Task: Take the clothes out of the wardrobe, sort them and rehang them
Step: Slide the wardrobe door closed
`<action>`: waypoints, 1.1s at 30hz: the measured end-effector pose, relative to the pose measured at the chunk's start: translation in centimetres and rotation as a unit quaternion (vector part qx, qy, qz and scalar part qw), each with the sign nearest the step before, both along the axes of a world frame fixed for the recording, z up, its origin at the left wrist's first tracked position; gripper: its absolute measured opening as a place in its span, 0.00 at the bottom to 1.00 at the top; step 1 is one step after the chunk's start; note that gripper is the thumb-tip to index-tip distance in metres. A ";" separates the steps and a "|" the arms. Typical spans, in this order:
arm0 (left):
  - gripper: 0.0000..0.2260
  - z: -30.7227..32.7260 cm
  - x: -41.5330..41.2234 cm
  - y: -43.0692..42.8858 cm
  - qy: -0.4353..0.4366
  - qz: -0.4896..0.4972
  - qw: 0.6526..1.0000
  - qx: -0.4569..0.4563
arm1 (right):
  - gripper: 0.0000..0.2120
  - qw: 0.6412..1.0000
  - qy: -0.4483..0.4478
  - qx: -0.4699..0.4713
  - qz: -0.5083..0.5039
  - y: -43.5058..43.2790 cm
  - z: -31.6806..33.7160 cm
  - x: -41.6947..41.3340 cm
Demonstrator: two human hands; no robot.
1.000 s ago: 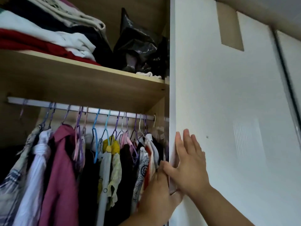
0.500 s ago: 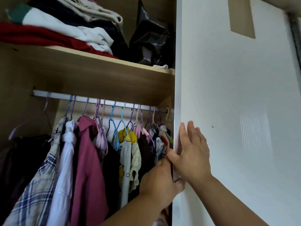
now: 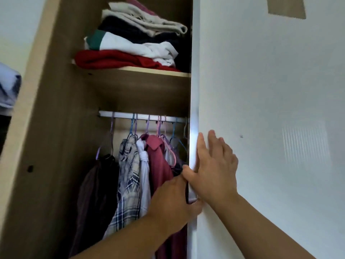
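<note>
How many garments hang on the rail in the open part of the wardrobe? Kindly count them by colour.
Dark garment: 1
Plaid shirt: 1
White shirt: 1
Maroon shirt: 1
Total: 4 plainly seen; the door may hide more.

Folded clothes (image 3: 130, 45) lie on the shelf (image 3: 141, 85); hanging clothes (image 3: 130, 174) on the rail (image 3: 123, 115) below. I see the door (image 3: 270, 90) right of them, left hand (image 3: 171, 200) behind its edge, right hand (image 3: 214, 171) on its front.
</note>
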State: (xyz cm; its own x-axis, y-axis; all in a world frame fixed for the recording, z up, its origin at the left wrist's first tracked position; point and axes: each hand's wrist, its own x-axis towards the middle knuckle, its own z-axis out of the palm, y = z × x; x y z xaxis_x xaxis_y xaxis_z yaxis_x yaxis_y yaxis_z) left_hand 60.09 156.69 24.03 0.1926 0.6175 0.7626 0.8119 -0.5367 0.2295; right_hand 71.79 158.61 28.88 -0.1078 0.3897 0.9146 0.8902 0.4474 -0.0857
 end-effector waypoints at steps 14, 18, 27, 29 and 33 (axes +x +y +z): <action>0.51 -0.2 -13.7 -8.1 0.083 0.449 0.883 0.113 | 0.34 0.981 -0.139 0.117 0.063 -2.6 -1.1 -11.2; 0.50 -0.4 -16.6 -10.3 0.069 0.475 0.871 0.103 | 0.32 0.968 -0.178 0.154 0.082 -2.8 -1.4 -13.6; 0.52 1.6 -20.9 -13.6 -0.013 0.489 0.859 0.150 | 0.34 0.965 -0.181 0.156 0.105 -5.5 -1.6 -19.1; 0.54 2.6 -21.8 -13.7 -0.081 0.451 0.877 0.146 | 0.35 0.967 -0.180 0.150 0.101 -6.1 -1.6 -20.0; 0.53 4.2 -23.8 -14.2 -0.119 0.401 0.897 0.145 | 0.37 0.965 -0.177 0.158 0.117 -7.1 -1.5 -21.8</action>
State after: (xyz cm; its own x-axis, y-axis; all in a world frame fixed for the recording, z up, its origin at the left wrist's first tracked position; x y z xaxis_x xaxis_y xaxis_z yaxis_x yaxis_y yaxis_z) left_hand 36.29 142.49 28.26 -0.4141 0.2544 0.8740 0.9101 0.1318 0.3928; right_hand 50.03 151.51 27.35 -0.4858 0.0255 0.8737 0.7108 0.5933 0.3779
